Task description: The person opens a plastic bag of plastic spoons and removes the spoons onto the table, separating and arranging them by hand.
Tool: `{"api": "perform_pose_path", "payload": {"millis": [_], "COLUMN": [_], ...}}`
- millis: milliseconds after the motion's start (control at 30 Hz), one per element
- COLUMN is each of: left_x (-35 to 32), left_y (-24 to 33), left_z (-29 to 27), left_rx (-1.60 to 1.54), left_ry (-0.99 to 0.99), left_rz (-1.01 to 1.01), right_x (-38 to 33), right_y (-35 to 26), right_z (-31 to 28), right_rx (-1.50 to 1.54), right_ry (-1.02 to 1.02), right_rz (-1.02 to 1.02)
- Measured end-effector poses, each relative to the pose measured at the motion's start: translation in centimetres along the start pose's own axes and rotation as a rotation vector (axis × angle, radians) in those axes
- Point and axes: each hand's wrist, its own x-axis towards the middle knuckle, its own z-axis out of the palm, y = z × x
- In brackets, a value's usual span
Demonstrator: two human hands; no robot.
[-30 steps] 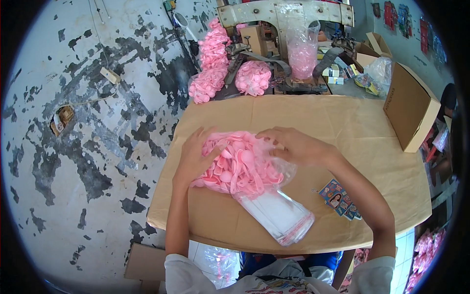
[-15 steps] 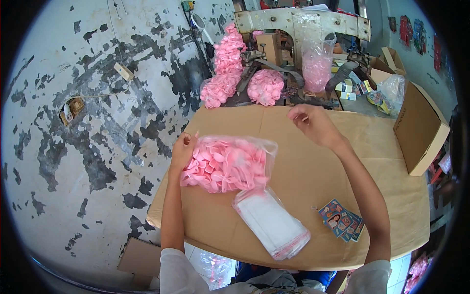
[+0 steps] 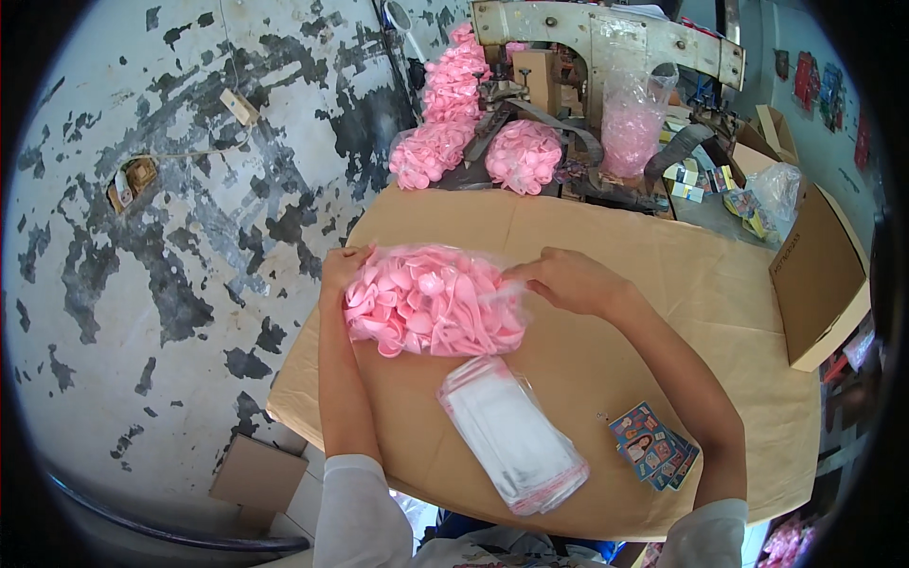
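Observation:
A clear plastic bag (image 3: 431,308) full of pink, spoon-like plastic pieces lies on the brown paper-covered table (image 3: 653,350). At its far left corner, my left hand (image 3: 343,270) is closed on the plastic. My right hand (image 3: 576,281) pinches the bag's right edge, its fingertips partly hidden against the film. Just nearer than the bag lies a stack of clear, flat plastic sleeves (image 3: 516,435) with pinkish ends. Several printed blue cards (image 3: 655,445) are fanned out to the right of the sleeves, apart from both hands.
More bagged pink pieces (image 3: 524,156) sit beyond the table's far edge, by a pale metal machine frame (image 3: 606,38). A tall clear bag (image 3: 630,128) stands beside it. An open cardboard box (image 3: 819,279) stands at the right edge. A peeling wall (image 3: 189,284) runs along the left.
My right hand has come down and left from above the table to the bag's right edge. The left hand keeps its hold on the bag's left corner. The view has shifted slightly.

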Motion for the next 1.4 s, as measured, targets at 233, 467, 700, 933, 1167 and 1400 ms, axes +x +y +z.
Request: {"api": "perform_pose_path", "payload": {"millis": [233, 467, 700, 933, 1167, 1400], "left_x": [2.2, 4.0, 2.6, 3.4, 2.8, 3.5], "left_y": [-2.6, -5.4, -2.6, -3.6, -2.0, -3.3], "left_z": [0.0, 1.2, 1.8, 0.2, 0.9, 1.0], "left_rx": [0.168, -0.143, -0.394, -0.427, -0.579, -0.599], "left_ry": [0.209, -0.033, -0.135, -0.206, -0.240, -0.237], "left_rz": [0.071, 0.007, -0.091, -0.126, -0.181, -0.164], "right_x": [-0.7, 1.4, -0.2, 0.3, -0.6, -3.8], "right_y": [3.2, 4.3, 4.7, 3.3, 6.9, 13.3], "right_z": [0.3, 4.9, 7.7, 5.2, -1.4, -4.9], "right_rx": [0.080, 0.407, 0.417, 0.598, 0.705, 0.721], "right_ry": [-0.210, 0.149, 0.149, -0.073, -0.070, -0.172], "right_rz": [-0.145, -0.199, -0.130, 0.058, 0.041, 0.324]}}
